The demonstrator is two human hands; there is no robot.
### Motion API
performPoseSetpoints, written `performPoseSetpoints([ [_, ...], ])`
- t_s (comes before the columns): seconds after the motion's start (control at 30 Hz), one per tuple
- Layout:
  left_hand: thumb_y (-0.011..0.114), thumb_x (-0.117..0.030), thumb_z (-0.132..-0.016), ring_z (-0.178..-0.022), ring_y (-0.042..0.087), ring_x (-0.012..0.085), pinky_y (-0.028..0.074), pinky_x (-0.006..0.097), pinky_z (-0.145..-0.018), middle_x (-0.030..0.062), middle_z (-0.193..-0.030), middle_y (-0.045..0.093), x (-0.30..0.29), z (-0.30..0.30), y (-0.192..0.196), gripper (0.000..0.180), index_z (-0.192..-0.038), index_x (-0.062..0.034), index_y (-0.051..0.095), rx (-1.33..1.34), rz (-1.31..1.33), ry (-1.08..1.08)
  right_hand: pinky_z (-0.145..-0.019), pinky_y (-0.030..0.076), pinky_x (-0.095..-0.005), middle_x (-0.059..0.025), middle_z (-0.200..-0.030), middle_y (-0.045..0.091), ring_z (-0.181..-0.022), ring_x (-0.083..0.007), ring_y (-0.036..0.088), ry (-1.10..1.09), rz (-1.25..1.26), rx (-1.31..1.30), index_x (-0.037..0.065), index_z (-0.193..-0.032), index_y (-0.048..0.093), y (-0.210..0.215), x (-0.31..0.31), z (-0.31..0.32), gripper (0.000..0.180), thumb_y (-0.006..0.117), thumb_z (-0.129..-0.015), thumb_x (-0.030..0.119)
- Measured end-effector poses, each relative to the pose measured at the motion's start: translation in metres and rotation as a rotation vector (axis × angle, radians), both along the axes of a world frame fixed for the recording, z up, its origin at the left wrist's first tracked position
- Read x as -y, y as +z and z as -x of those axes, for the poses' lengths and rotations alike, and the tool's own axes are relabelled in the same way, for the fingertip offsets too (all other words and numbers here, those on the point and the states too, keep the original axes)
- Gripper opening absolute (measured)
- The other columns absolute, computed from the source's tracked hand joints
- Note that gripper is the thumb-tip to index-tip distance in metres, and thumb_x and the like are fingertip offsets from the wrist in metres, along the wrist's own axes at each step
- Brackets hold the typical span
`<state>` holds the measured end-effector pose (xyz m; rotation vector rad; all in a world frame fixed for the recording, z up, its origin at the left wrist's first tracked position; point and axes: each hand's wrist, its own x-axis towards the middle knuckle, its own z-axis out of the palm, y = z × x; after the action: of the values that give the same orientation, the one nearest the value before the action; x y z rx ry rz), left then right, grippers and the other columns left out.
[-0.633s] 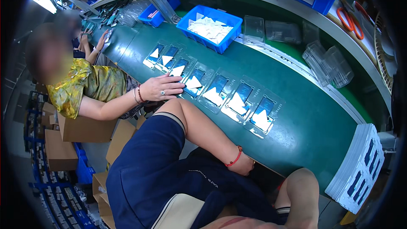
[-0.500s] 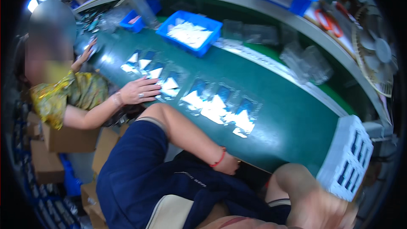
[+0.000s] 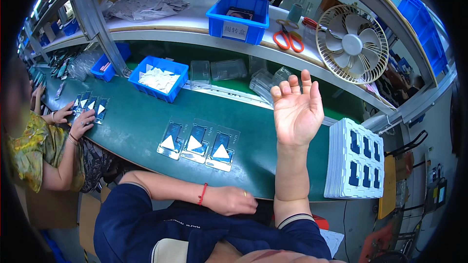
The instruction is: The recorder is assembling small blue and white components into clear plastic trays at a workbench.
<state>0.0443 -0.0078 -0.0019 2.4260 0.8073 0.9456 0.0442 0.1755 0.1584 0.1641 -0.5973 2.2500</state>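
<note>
My right hand [image 3: 297,112] is raised over the bench, palm showing, its fingers apart and loosely bent with nothing in them. Close to the bench's near edge, my left hand [image 3: 234,200] rests with its fingers curled in, and nothing shows in them. Three clear flat packs lie in a row on the green bench [image 3: 263,151], each with a dark blue part and a white triangle: the left pack [image 3: 170,140], the middle pack [image 3: 196,141] and the right pack [image 3: 222,148]. Right of my raised arm stands a stack of white trays [image 3: 341,160], the top one holding several dark parts.
A blue bin of white pieces [image 3: 168,94] sits at the back. On the shelf are another blue bin [image 3: 229,12], orange-handled scissors [image 3: 287,41] and a fan [image 3: 352,44]. At far left, a co-worker's hands [image 3: 82,124] touch similar packs. Clear plastic cases [image 3: 229,69] lie under the shelf.
My view has swung up and to the right. The right hand, blurred at lower right before, is now raised over the bench. My left hand stays low by the near edge.
</note>
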Motion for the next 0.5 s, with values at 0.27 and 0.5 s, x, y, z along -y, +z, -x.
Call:
performPoseSetpoints([
  [0.27, 0.07, -0.058, -0.067, -0.134, 0.01, 0.0528, 0.008, 0.073, -0.097, 0.0305, -0.143, 0.02, -0.008, 0.042, 0.02, 0.086, -0.135, -0.0123, 0.045, -0.262, 0.162, 1.555, -0.043, 0.024, -0.0209, -0.0019, -0.079, 0.047, -0.051, -0.0076, 0.032, -0.099, -0.243, 0.071, 0.006, -0.107, 0.052, 0.004, 0.003, -0.007, 0.019, 0.044, -0.096, 0.02],
  [0.5, 0.055, -0.079, -0.064, -0.136, -0.002, 0.0533, 0.0, 0.077, -0.095, 0.0308, -0.149, 0.008, 0.017, 0.077, 0.014, 0.098, -0.143, -0.0254, 0.035, -0.425, 0.509, 1.721, -0.035, 0.025, -0.0188, -0.0038, -0.069, 0.045, -0.041, -0.007, 0.036, -0.037, -0.407, 0.06, 0.002, -0.096, 0.05, 0.012, 0.007, -0.021, 0.014, 0.041, -0.097, 0.014],
])
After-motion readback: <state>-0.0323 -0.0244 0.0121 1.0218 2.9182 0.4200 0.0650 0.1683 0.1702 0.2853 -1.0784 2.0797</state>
